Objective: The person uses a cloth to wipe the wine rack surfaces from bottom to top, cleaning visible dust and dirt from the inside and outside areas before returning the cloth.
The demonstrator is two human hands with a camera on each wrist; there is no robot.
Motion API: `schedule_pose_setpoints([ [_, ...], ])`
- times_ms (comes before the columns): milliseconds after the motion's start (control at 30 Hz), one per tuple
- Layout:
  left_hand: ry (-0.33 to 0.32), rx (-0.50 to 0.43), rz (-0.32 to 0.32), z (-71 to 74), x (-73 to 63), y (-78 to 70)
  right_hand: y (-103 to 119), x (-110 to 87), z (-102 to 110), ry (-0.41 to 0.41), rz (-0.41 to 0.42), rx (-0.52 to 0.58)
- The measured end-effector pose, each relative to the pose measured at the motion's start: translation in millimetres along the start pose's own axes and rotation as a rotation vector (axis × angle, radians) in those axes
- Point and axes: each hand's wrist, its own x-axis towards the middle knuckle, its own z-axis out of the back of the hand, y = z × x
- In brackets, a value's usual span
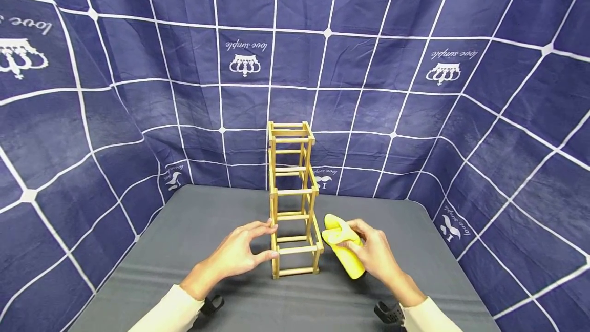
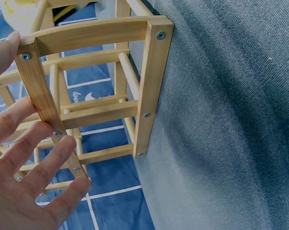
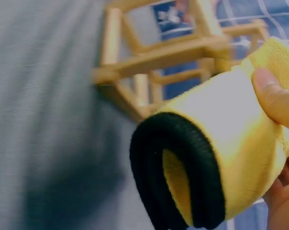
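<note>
A stepped wooden rack (image 1: 297, 250) of slim bars and dowels stands upright on the grey cloth, tallest at the back. My left hand (image 1: 239, 250) is at its left side, fingers spread and fairly straight, with fingertips right at the front-left post. In the left wrist view the thumb and fingers lie along that wooden post (image 2: 39, 91), which has small metal screws. My right hand (image 1: 374, 250) pinches a folded yellow cloth (image 1: 345, 255) just right of the rack. The right wrist view shows the cloth's dark edging (image 3: 175, 143) and the thumb pressed on its top.
Grey fabric (image 1: 221, 209) covers the work surface, with folds in the left wrist view. A blue curtain (image 1: 369, 65) with white grid lines surrounds the back and both sides, close behind the rack. Dark straps (image 1: 389, 313) sit at both wrists, below cream sleeves.
</note>
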Motion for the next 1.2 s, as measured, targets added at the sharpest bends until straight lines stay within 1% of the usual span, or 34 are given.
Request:
schedule_pose_setpoints([
  [67, 0.000, 0.004, -0.012, -0.1, -0.3, 0.0, 5, 8.8, 4, -0.046, 0.091, -0.037],
  [100, -0.001, 0.005, -0.019, -0.1, -0.3, 0.0, 9, 13.0, 4, -0.046, 0.141, -0.049],
  [133, -0.003, 0.008, -0.025, -0.1, -0.1, 0.1, 13, 17.0, 3, -0.031, 0.190, -0.057],
  [167, -0.004, 0.010, -0.028, 0.0, 0.0, 0.2, 17, 20.7, 1, 0.002, 0.234, -0.066],
  [233, 0.000, 0.007, -0.028, 0.5, -0.1, 0.3, 24, 26.9, -5, 0.101, 0.304, -0.080],
  [300, 0.011, 0.005, -0.020, 0.9, -0.5, 0.5, 31, 31.5, -12, 0.204, 0.333, -0.104],
  [367, 0.027, 0.002, -0.010, 0.9, -0.5, 0.8, 37, 34.3, -17, 0.282, 0.346, -0.139],
  [433, 0.035, 0.007, -0.007, 0.9, 0.1, 1.4, 41, 35.5, -19, 0.329, 0.347, -0.164],
  [500, 0.026, 0.016, -0.003, 2.3, 2.0, 1.3, 43, 36.5, -19, 0.366, 0.342, -0.172],
  [533, 0.006, 0.017, -0.006, 4.0, 3.9, 1.2, 44, 36.9, -19, 0.379, 0.338, -0.173],
  [567, -0.028, 0.020, -0.015, 6.6, 6.5, 0.8, 46, 37.3, -18, 0.389, 0.336, -0.173],
  [633, -0.134, 0.021, -0.049, 13.1, 14.9, 0.0, 49, 38.3, -18, 0.406, 0.331, -0.171],
  [700, -0.251, 0.021, -0.106, 21.2, 27.3, -0.7, 51, 39.1, -17, 0.411, 0.335, -0.175],
  [733, -0.305, 0.023, -0.147, 24.2, 35.3, -0.4, 52, 39.4, -17, 0.411, 0.335, -0.183],
  [767, -0.346, 0.029, -0.187, 27.0, 43.3, -0.4, 53, 39.9, -16, 0.413, 0.334, -0.189],
  [800, -0.374, 0.039, -0.225, 29.4, 51.3, 0.0, 54, 40.1, -16, 0.414, 0.331, -0.201],
  [833, -0.387, 0.047, -0.262, 31.7, 58.7, 0.6, 55, 40.3, -17, 0.412, 0.332, -0.215],
  [900, -0.384, 0.054, -0.318, 35.8, 70.5, 1.8, 58, 40.0, -20, 0.406, 0.342, -0.249],
  [967, -0.384, 0.051, -0.361, 38.9, 78.5, 3.8, 63, 39.6, -28, 0.395, 0.364, -0.296],
  [1067, -0.403, 0.046, -0.397, 41.6, 84.2, 6.3, 75, 38.6, -46, 0.377, 0.417, -0.366],
  [1200, -0.430, 0.052, -0.431, 42.1, 86.9, 6.6, 89, 36.1, -67, 0.353, 0.484, -0.437],
])
